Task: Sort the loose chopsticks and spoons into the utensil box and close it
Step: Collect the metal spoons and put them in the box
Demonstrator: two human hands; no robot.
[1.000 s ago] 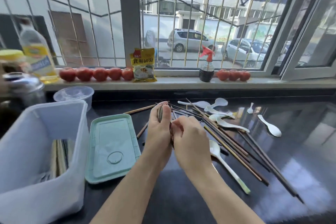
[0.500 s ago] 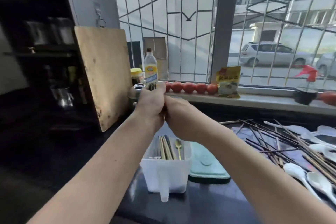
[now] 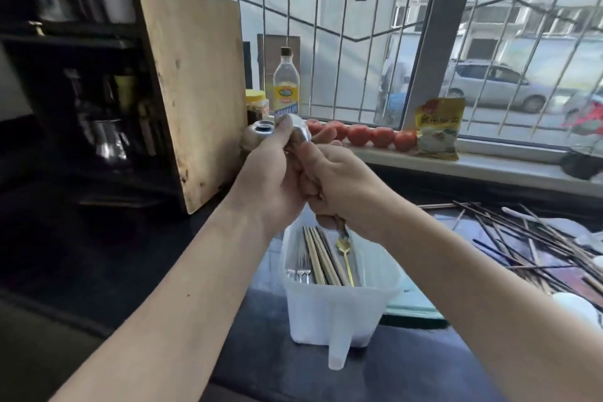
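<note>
**Bundle held over the utensil box, ready to drop**

Both hands sit directly above the utensil box (image 3: 339,307), touching each other. Left hand (image 3: 274,179) and right hand (image 3: 339,183) are curled round one bundle of chopsticks (image 3: 339,224); its top end is blurred. To do this well: point the bundle down along the box's length, lower it beside the sticks already inside, release low so nothing bounces out.

Box holds pale chopsticks, forks (image 3: 301,268), a gold spoon (image 3: 343,246). Green lid (image 3: 414,308) lies just right of the box, off. Loose chopsticks and spoons (image 3: 528,238) lie further right of the box on the counter (image 3: 408,369)
</note>
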